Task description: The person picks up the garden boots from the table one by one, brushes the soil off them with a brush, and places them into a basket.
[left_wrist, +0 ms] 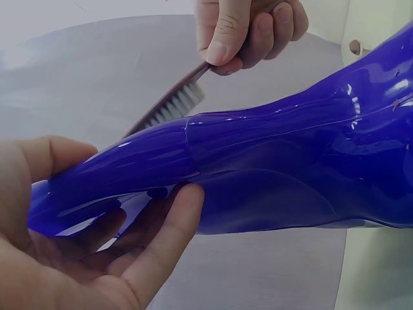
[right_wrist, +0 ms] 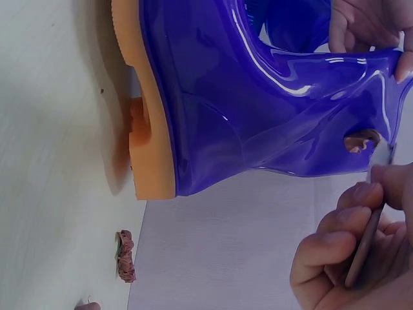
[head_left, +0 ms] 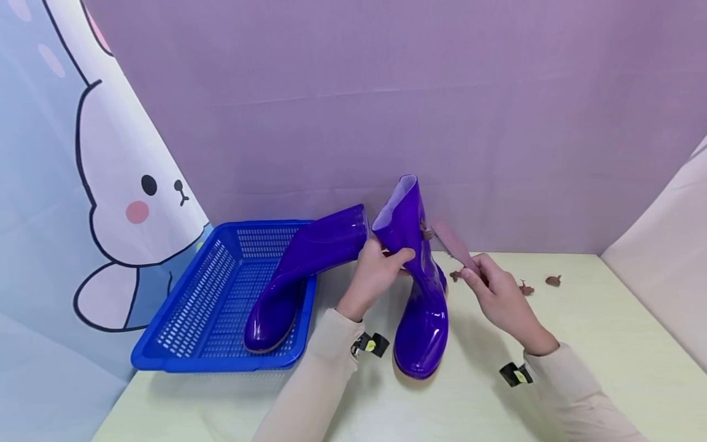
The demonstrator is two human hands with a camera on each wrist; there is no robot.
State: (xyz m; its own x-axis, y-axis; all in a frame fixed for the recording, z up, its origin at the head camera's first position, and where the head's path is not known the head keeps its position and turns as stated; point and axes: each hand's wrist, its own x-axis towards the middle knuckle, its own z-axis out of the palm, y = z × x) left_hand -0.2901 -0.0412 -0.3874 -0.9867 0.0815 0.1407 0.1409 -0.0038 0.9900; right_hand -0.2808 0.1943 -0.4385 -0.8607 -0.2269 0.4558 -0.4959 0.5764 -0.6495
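Note:
A shiny purple rain boot point(head_left: 421, 337) stands on the table with its toe toward me. My left hand point(head_left: 378, 268) grips its upper shaft, thumb on one side and fingers on the other. In my right hand point(head_left: 501, 298) is a brown-handled brush point(head_left: 454, 245) with pale bristles point(left_wrist: 177, 105), held by the handle right of the shaft. A brown lump point(right_wrist: 361, 140) clings to the outside of the shaft, and the brush tip is close against it in the right wrist view. The boot's orange sole point(right_wrist: 155, 155) also shows there.
Left of the boot, a blue plastic basket point(head_left: 221, 367) holds a second purple boot point(head_left: 326, 245), leaning with its shaft over the rim. Several brown crumbs, including one clump point(head_left: 553, 280), lie on the pale table point(head_left: 596, 344) to the right. A lilac cloth point(head_left: 386, 123) hangs behind.

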